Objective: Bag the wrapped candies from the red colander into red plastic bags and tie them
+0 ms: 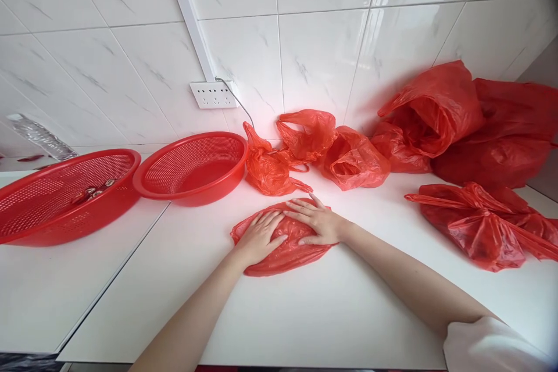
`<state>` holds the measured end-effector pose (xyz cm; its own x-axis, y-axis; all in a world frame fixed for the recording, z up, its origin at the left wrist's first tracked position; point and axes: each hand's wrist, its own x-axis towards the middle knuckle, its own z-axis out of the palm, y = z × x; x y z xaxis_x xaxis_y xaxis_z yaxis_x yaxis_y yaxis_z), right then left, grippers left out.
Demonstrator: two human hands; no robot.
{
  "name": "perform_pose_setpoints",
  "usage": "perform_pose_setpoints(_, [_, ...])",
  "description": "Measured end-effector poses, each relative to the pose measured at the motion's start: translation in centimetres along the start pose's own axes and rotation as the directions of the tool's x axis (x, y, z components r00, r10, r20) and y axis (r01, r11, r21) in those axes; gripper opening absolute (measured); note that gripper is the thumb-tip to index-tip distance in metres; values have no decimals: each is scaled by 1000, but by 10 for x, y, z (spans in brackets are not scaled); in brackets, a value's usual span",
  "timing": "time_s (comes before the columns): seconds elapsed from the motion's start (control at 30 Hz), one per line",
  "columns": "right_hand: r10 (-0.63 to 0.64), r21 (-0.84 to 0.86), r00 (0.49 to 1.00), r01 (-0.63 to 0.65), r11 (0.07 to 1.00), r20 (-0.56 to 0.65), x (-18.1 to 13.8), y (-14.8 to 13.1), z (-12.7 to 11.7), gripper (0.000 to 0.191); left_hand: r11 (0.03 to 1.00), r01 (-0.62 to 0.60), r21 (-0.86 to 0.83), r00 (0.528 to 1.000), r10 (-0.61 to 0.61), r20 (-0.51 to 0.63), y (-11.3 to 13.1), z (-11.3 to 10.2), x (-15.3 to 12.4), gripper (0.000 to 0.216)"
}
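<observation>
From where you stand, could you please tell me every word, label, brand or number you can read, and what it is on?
No readable text in view.
Flattened red plastic bag: no readable print.
Clear plastic bottle: no readable label.
Small pieces in the leftmost red colander: any markings too small to read.

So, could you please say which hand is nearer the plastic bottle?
Left: the left hand is on the flattened red bag, right of the plastic bottle; the right hand is farther right.

glossy tiled wall behind white tables
</observation>
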<state>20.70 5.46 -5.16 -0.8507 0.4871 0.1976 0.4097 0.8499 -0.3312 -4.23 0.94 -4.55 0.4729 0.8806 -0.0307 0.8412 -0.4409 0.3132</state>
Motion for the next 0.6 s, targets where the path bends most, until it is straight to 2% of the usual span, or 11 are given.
perform_pose_setpoints(0.13, [-170,59,985,168,984,32,-3,-13,-2,67,998,-56,7,998,56,-21,-7,1,3,60])
perform_pose_setpoints(0.27, [-94,156,985,71,985,147,-1,-23,2,76,991,-75,-107,997,74,-12,-11,-6,2,58])
perform_pose_setpoints(0.33, [-53,170,981,20,985,189,1,-25,3,79,971,-67,-228,997,60,-38,-9,-12,0,54])
perform_pose_setpoints(0.4, [-37,176,977,0,984,211,2,-26,3,80,909,-27,-416,997,-7,-81,-9,-20,-2,46])
perform_pose_setpoints(0.47, [-34,184,974,-8,983,222,2,-27,1,81,739,49,-672,972,-191,-138,-11,-32,-4,43])
perform_pose_setpoints(0.5, [-33,187,974,-10,982,225,2,-27,0,82,596,76,-800,936,-319,-149,-13,-40,-5,46])
perform_pose_setpoints(0.57, [-31,190,973,-14,982,227,2,-29,-1,81,266,64,-962,825,-557,-99,-20,-55,-7,58])
perform_pose_setpoints(0.6, [-30,189,974,-14,982,226,2,-29,-1,81,134,34,-990,771,-634,-59,-24,-63,-8,64])
